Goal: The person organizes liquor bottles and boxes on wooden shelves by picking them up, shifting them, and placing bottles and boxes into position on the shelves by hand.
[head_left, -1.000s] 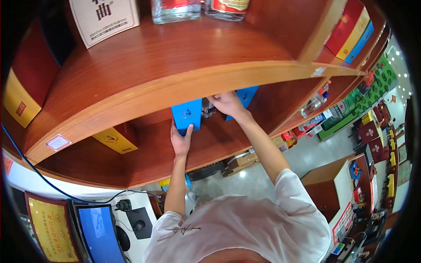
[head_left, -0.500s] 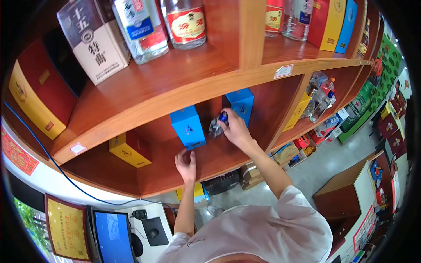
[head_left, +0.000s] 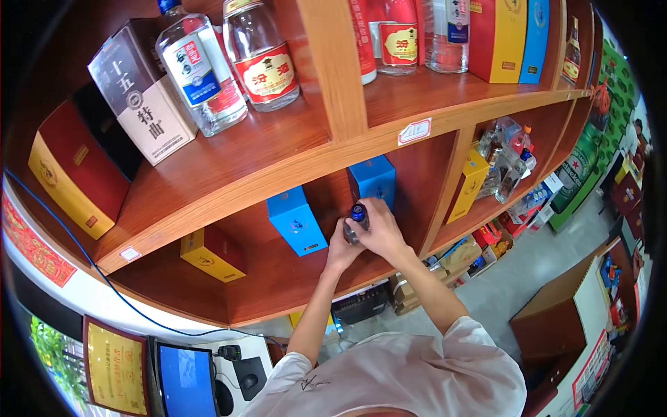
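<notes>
A blue-capped bottle [head_left: 358, 214] is upright or nearly so at the front of the lower shelf [head_left: 267, 281], clasped between the left hand [head_left: 340, 250] and the right hand [head_left: 382, 231], which meet around it; whether its base touches the wood is hidden. One blue box [head_left: 299, 226] stands just left, another blue box [head_left: 375, 179] just behind. Farther left sits a yellow-and-maroon box [head_left: 212, 256]; overhead, a red-labelled bottle [head_left: 264, 69].

A framed yellow plaque [head_left: 115, 367] stands beside a monitor [head_left: 186, 382] at lower left; a mouse [head_left: 248, 381] rests on a dark pad [head_left: 264, 374] on the white desk [head_left: 258, 346]. On the upper shelf [head_left: 274, 153], a grey-and-white carton [head_left: 149, 115] stands beside a blue-capped clear bottle [head_left: 196, 76].
</notes>
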A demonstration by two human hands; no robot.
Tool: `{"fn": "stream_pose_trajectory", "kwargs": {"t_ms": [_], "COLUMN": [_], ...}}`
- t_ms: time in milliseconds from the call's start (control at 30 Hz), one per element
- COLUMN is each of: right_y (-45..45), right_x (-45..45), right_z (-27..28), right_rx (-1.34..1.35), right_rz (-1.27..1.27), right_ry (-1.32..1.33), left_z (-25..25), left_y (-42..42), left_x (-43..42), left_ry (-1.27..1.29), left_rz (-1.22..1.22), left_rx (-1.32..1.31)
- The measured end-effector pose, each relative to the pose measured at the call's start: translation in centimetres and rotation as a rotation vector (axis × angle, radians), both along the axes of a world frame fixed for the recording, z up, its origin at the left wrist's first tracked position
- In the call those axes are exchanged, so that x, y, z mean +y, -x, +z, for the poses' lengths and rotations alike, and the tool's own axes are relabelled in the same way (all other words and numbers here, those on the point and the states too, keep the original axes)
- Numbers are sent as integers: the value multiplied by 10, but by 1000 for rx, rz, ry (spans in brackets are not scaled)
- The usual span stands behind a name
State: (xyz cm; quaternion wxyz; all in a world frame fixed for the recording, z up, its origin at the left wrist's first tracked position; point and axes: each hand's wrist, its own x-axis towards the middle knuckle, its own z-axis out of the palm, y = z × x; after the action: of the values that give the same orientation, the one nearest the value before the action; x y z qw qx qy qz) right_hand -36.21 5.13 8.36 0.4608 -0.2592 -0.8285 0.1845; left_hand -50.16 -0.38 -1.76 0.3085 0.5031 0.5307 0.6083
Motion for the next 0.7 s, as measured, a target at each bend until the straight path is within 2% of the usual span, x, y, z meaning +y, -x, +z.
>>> {"fn": "stream_pose_trajectory", "kwargs": {"t_ms": [67, 100, 200, 267, 300, 367, 400, 467, 533, 600, 633, 700], "right_y": [5, 10, 27, 36, 42, 44, 45, 47, 44, 47, 46, 45], "right_x": [4, 10, 19, 17, 20, 22, 25, 33, 27, 26, 25, 24], "right_z": [-5, -8, -22, -25, -33, -38, -39, -47, -41, -39, -35, -31], "right_rx": [16, 19, 69, 107, 127, 171, 197, 173, 161, 191, 181, 153], "right_rz": [-25, -42, -80, -118, -170, -93, -56, -111, -127, -128, -132, -126], "right_ry": [28, 66, 168, 239, 182, 272, 310, 211, 199, 209, 220, 249], "left_z": [-13, -16, -32, -22, -20, -13, -11, 20, 46, 127, 155, 177], "left_y": [1, -4, -12, -15, -12, -1, 8, 24, 50, 37, 33, 36], "left_x": [18, 23, 32, 21, 15, 5, -1, -14, -9, -7, 4, 39], "left_ry": [4, -45, -172, -98, -37, 76, 25, -86, -194, -70, -91, -108], "left_rz": [3, -28, 8, -41, -54, -107, -117, -29, 42, 193, 193, 179], "left_rx": [-31, -147, -147, -183, -177, -173, -195, -155, 104, 316, 517, 856]}}
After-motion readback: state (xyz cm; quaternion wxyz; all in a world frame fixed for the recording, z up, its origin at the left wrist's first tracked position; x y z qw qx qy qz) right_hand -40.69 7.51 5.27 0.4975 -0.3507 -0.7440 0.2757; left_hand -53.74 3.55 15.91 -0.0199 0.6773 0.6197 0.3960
